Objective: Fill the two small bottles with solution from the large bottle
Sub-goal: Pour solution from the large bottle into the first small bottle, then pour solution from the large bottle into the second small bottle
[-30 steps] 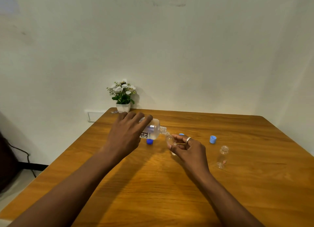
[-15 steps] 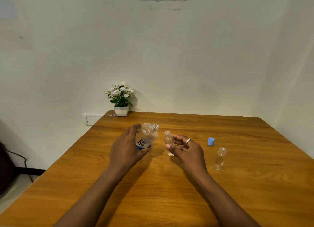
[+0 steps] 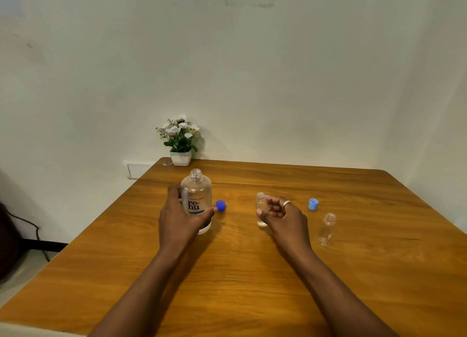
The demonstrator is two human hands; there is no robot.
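The large clear bottle [image 3: 196, 197], labelled "re-nu" and uncapped, stands upright on the wooden table [image 3: 252, 273] left of centre. My left hand [image 3: 180, 218] grips it round the lower body. A small clear bottle [image 3: 261, 208], open and with a little liquid at the bottom, stands near the middle. My right hand [image 3: 283, 216] holds it, thumb in front and curled fingers at its right side. The second small bottle [image 3: 327, 229] stands open and untouched to the right of that hand.
A dark blue cap [image 3: 220, 205] lies just right of the large bottle. A light blue cap [image 3: 313, 204] lies behind the second small bottle; another is partly hidden behind my right fingers. A potted white flower [image 3: 180, 141] stands at the far left corner by the wall.
My left hand has tipped the large bottle back from pouring to upright and brought it down to the left onto the table. The small bottle in my right hand now stands upright.
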